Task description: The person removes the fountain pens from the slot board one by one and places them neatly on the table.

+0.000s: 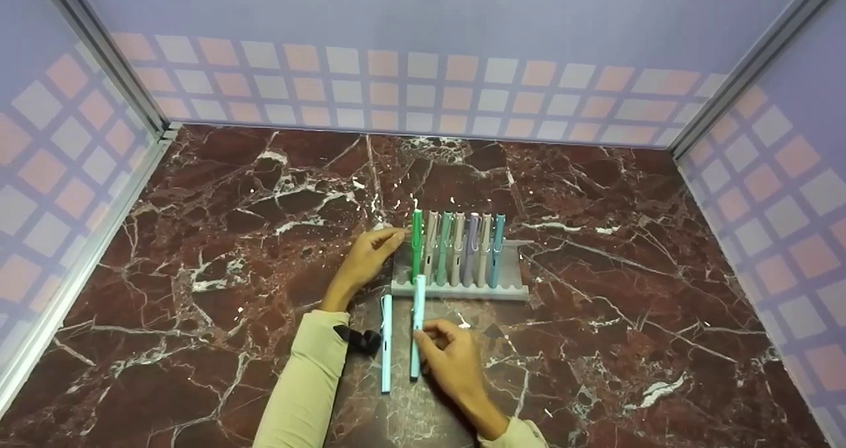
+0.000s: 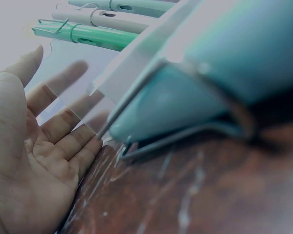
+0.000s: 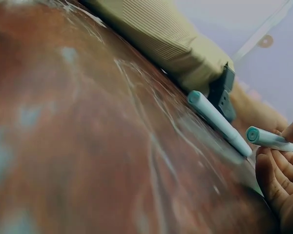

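Observation:
A light blue pen (image 1: pixel 419 302) is pinched in my right hand (image 1: pixel 453 359), thumb and fingers round its lower part. Its upper end overlaps the front edge of the clear pen rack (image 1: pixel 512 273) in the head view. My left hand (image 1: pixel 367 256) is at the rack's left side. In the left wrist view, the extended fingers (image 2: pixel 63 124) show through the clear plastic, with the thumb apart from them. Several pens stand in a row in the rack, a green pen (image 1: pixel 416 243) leftmost and a blue pen (image 1: pixel 497 250) rightmost.
Another light blue pen (image 1: pixel 386 349) lies on the dark red marbled table (image 1: pixel 595 316), beside the left wrist's black strap (image 1: pixel 360 339). Panels with a checkered pattern (image 1: pixel 423 91) stand at the back and both sides.

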Action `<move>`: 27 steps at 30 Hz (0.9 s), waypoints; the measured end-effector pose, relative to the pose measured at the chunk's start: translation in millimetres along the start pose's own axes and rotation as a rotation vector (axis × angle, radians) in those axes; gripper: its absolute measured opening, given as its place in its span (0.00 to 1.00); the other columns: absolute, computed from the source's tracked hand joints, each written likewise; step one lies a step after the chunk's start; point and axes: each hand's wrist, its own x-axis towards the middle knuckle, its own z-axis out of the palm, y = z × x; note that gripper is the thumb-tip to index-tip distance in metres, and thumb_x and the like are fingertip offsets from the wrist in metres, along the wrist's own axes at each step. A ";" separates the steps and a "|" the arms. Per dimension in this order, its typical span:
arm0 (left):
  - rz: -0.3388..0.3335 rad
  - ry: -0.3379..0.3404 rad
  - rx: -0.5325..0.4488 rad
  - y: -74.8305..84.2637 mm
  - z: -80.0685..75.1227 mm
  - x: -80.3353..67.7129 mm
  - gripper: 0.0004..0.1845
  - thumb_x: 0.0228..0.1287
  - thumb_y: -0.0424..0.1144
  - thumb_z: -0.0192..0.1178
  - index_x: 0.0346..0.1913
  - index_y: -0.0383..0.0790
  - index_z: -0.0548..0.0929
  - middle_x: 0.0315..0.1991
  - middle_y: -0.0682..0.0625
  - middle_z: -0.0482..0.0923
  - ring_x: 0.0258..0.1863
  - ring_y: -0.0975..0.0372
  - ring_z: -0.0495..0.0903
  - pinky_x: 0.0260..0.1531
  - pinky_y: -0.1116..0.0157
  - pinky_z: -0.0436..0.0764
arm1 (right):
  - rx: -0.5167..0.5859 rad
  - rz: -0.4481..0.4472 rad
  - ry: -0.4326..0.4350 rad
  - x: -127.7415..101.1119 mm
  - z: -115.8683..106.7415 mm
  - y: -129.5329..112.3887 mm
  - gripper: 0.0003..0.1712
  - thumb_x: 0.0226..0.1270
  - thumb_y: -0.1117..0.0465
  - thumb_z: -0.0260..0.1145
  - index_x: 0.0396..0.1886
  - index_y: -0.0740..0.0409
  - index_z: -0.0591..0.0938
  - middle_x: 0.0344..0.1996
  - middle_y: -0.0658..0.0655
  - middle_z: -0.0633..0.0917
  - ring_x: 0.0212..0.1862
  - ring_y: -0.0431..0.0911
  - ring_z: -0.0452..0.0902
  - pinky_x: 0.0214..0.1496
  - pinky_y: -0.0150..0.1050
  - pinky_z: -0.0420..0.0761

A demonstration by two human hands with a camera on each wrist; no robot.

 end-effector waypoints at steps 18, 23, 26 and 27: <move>0.007 -0.023 0.021 35.5 -0.9 -10.0 0.17 0.76 0.34 0.52 0.57 0.23 0.79 0.57 0.27 0.78 0.61 0.40 0.76 0.68 0.47 0.69 | -0.176 -0.088 -0.050 -2.2 7.6 1.6 0.04 0.56 0.69 0.72 0.25 0.62 0.84 0.19 0.53 0.86 0.16 0.31 0.74 0.15 0.30 0.78; 0.007 -0.025 0.014 36.7 -1.4 -9.8 0.17 0.76 0.34 0.52 0.57 0.23 0.80 0.56 0.29 0.79 0.61 0.40 0.76 0.67 0.47 0.70 | -0.323 -0.167 -0.028 -0.9 9.5 2.9 0.06 0.51 0.69 0.72 0.21 0.59 0.83 0.17 0.50 0.85 0.18 0.30 0.73 0.19 0.27 0.78; 0.005 -0.027 0.012 36.6 -1.4 -9.8 0.17 0.77 0.34 0.52 0.57 0.23 0.80 0.57 0.29 0.79 0.61 0.40 0.76 0.67 0.47 0.70 | -0.384 -0.226 -0.006 -0.3 10.5 4.5 0.06 0.49 0.69 0.72 0.19 0.58 0.83 0.15 0.50 0.84 0.17 0.29 0.72 0.18 0.24 0.76; 0.002 -0.028 0.012 36.5 -1.4 -9.9 0.17 0.77 0.34 0.52 0.58 0.23 0.80 0.57 0.29 0.79 0.62 0.40 0.75 0.67 0.47 0.70 | -0.398 -0.243 0.001 -0.2 10.7 5.1 0.06 0.48 0.69 0.72 0.19 0.58 0.83 0.14 0.49 0.83 0.16 0.28 0.71 0.18 0.23 0.75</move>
